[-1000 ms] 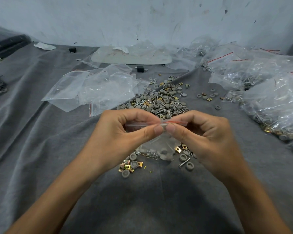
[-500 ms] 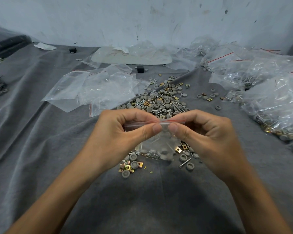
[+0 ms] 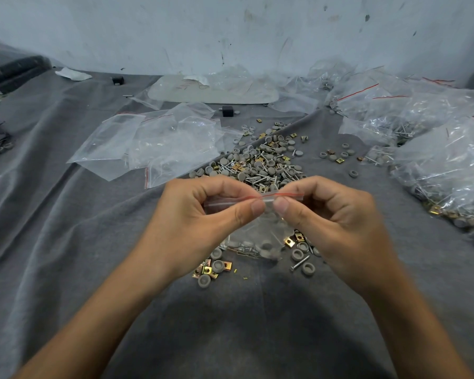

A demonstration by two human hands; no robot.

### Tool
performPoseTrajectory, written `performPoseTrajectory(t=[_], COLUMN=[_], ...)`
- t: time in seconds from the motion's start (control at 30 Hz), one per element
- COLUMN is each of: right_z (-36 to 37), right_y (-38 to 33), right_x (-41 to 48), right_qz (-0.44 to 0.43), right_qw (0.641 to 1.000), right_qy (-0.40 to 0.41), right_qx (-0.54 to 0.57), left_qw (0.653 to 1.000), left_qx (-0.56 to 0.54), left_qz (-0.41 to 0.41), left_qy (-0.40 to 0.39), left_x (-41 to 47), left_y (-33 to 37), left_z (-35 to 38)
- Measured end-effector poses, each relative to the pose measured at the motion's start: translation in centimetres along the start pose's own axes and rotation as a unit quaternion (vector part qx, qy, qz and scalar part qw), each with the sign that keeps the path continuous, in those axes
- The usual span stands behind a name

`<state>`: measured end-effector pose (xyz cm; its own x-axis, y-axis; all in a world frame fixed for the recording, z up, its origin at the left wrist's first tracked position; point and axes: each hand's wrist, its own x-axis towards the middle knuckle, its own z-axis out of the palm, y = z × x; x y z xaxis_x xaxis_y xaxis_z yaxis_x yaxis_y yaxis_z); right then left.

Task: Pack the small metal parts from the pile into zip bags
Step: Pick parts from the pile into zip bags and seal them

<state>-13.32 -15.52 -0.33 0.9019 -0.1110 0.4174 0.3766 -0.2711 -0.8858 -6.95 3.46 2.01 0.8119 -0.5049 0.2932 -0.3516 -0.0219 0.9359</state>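
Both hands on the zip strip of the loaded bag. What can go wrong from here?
1. The strip of the zip bag looks kinked where the thumbs of the left hand and right hand meet, so the zip may not close fully there.
2. If it gapes, the bagged parts could spill into the loose parts lying just below and mix with them.

Bare left hand [image 3: 192, 222], bare right hand [image 3: 340, 228], short nails [image 3: 257, 207].

Matt, creased grey cloth [image 3: 66, 242]; glossy clear plastic zip bags [image 3: 159, 143]; shiny silver and brass-yellow metal parts among dull grey caps [image 3: 260, 165].
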Motion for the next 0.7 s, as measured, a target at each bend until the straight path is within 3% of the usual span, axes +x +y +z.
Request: performPoseTrajectory(t=[0.33,0.7], right_z=[0.3,0.1], right_y=[0.0,-0.4], right_x=[0.1,0.0], right_qz=[-0.008,-0.058], right_qw=[1.0,0.997], right_qy=[-0.015,0.032], right_qx=[0.003,-0.027], left_qw=[0.997,0.993], left_qx=[0.037,0.08], left_qz=[0.056,0.072], left_qy=[0.029,0.04], left_x=[-0.3,-0.1], left_y=[-0.3,-0.2], left_z=[0.8,-0.8])
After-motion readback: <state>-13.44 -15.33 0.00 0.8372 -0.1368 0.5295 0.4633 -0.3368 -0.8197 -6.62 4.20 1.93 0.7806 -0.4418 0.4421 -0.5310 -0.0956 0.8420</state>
